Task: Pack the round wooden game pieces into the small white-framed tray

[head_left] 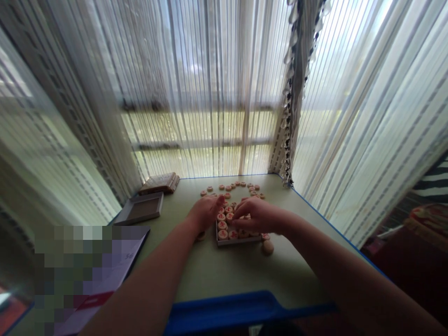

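Round wooden Chinese chess pieces [223,234] with red characters lie in rows inside a shallow open box [238,241] on the table. My right hand [259,214] reaches over the box from the right, fingers bent, thumb and index tips at a piece [230,217] in the box; the hand covers much of the right side. Beside the box's left edge is my left hand [206,212], thumb and fingers extended near the far left corner, with no piece visible in it. A piece [200,236] partly shows beneath my left wrist.
Loose pieces [237,184] are scattered beyond the box. A plain piece [268,247] lies at its near right corner. Far left are a box lid [143,208] and a book-like stack [159,183]. A purple booklet [122,266], partly pixelated, lies left. The table [210,275] has a blue edge tray [224,310].
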`<state>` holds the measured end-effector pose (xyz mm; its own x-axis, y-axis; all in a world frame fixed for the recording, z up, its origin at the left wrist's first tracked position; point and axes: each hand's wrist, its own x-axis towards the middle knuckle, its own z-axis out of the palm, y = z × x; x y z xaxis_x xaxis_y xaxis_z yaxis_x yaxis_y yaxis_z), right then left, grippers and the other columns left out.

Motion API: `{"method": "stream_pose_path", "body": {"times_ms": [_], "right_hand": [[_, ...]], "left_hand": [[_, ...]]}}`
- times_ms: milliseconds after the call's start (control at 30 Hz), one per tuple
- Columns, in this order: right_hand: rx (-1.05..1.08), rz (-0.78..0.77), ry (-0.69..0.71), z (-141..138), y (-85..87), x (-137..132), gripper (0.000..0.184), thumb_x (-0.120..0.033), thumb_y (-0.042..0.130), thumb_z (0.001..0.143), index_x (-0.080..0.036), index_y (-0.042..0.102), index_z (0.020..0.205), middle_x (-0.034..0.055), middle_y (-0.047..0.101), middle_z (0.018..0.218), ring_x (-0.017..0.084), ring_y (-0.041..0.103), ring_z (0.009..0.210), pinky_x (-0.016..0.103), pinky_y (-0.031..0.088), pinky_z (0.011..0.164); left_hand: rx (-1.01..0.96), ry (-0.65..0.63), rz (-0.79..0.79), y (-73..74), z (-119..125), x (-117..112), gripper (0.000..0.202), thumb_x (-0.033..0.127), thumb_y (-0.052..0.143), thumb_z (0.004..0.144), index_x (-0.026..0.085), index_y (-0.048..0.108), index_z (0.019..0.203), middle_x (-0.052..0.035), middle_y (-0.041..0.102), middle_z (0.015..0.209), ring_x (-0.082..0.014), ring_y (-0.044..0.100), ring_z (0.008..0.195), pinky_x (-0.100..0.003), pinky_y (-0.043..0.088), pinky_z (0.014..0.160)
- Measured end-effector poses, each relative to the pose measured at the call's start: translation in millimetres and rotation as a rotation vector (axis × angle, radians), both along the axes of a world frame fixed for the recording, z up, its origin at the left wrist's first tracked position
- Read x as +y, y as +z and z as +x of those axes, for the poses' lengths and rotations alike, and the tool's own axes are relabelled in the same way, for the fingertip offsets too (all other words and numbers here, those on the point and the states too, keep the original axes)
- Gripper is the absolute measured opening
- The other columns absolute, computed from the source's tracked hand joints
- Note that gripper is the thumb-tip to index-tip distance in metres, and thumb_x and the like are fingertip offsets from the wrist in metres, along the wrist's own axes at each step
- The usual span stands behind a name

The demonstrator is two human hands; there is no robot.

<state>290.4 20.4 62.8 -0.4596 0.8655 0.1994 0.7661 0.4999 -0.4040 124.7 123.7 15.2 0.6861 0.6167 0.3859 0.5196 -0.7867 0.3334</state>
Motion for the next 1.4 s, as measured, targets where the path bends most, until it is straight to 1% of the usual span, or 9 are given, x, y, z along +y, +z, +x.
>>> {"method": "stream_pose_path", "body": {"times_ms": [133, 233, 300, 433, 633, 800, 1000, 1200, 1400], "right_hand": [[0.057, 0.124, -0.126, 6, -11.2, 13, 0.021, -0.027, 0.051, 0.076, -0.019, 0.07, 0.083, 0.0027, 0.066, 0.071, 0.011, 0.054, 0.065, 0.024, 0.038, 0.066], [0.047, 0.244, -0.194, 13, -21.2, 23, 0.02, -0.024, 0.051, 0.075, -0.019, 0.069, 0.083, 0.0036, 0.066, 0.076, 0.013, 0.055, 0.07, 0.025, 0.038, 0.07], [0.024, 0.283, -0.242, 17, -25.6, 28, 0.02, -0.024, 0.051, 0.075, -0.018, 0.069, 0.081, 0.004, 0.066, 0.075, 0.013, 0.055, 0.071, 0.026, 0.038, 0.071], [-0.008, 0.294, -0.272, 21, -27.5, 31, 0.019, -0.025, 0.051, 0.075, -0.019, 0.069, 0.079, 0.0035, 0.065, 0.072, 0.013, 0.054, 0.069, 0.026, 0.037, 0.071], [-0.037, 0.296, -0.273, 20, -26.1, 30, 0.02, -0.025, 0.05, 0.076, -0.018, 0.069, 0.076, 0.0043, 0.065, 0.071, 0.014, 0.053, 0.071, 0.026, 0.037, 0.071], [-0.05, 0.301, -0.28, 20, -26.0, 30, 0.02, -0.025, 0.05, 0.076, -0.018, 0.069, 0.079, 0.0043, 0.066, 0.072, 0.014, 0.053, 0.07, 0.026, 0.036, 0.071], [-0.052, 0.323, -0.283, 20, -23.2, 28, 0.02, -0.023, 0.049, 0.076, -0.018, 0.069, 0.077, 0.0031, 0.065, 0.07, 0.013, 0.053, 0.069, 0.026, 0.036, 0.069], [-0.072, 0.281, -0.291, 18, -21.8, 27, 0.019, -0.024, 0.051, 0.076, -0.018, 0.069, 0.078, 0.0044, 0.065, 0.07, 0.014, 0.052, 0.068, 0.026, 0.037, 0.069], [-0.094, 0.33, -0.323, 19, -20.1, 25, 0.019, -0.025, 0.05, 0.076, -0.019, 0.068, 0.075, 0.0039, 0.064, 0.07, 0.015, 0.052, 0.072, 0.026, 0.037, 0.069]], "left_hand": [[-0.052, 0.013, -0.011, 0.5, -1, 0, 0.063, 0.048, 0.008, 0.087, 0.017, 0.063, 0.085, -0.0072, 0.064, 0.089, -0.0167, 0.055, 0.088, -0.028, 0.039, 0.08], [-0.035, -0.019, -0.03, -0.5, 0, 3, 0.066, 0.047, 0.007, 0.087, 0.017, 0.065, 0.082, -0.0065, 0.064, 0.093, -0.0165, 0.053, 0.093, -0.029, 0.038, 0.085], [-0.011, -0.035, -0.041, -2.1, 1, 6, 0.066, 0.047, 0.007, 0.087, 0.018, 0.066, 0.084, -0.0053, 0.065, 0.094, -0.0169, 0.051, 0.097, -0.031, 0.035, 0.089], [0.01, -0.041, -0.032, -4.6, 3, 8, 0.067, 0.046, 0.006, 0.087, 0.019, 0.067, 0.087, -0.0048, 0.065, 0.095, -0.0168, 0.051, 0.098, -0.033, 0.033, 0.093], [0.035, 0.016, 0.03, -6.2, 1, 9, 0.064, 0.047, 0.009, 0.087, 0.02, 0.067, 0.09, -0.0058, 0.061, 0.1, -0.019, 0.048, 0.097, -0.041, 0.025, 0.099], [0.069, 0.007, -0.02, -6.9, 2, 11, 0.061, 0.048, 0.011, 0.087, 0.023, 0.065, 0.097, -0.0029, 0.056, 0.115, -0.0213, 0.041, 0.108, -0.04, 0.025, 0.098], [0.125, -0.016, -0.064, -1.6, 3, 7, 0.065, 0.045, 0.007, 0.088, 0.02, 0.067, 0.088, -0.0049, 0.064, 0.099, -0.018, 0.051, 0.098, -0.039, 0.021, 0.097], [0.111, -0.003, -0.028, -4.6, 2, 9, 0.065, 0.046, 0.008, 0.087, 0.019, 0.067, 0.083, -0.0064, 0.063, 0.1, -0.0185, 0.05, 0.098, -0.04, 0.021, 0.097], [0.082, 0.012, -0.003, -5.3, 2, 10, 0.064, 0.045, 0.01, 0.088, 0.018, 0.068, 0.083, -0.0082, 0.062, 0.1, -0.0194, 0.048, 0.098, -0.042, 0.024, 0.096]]}}
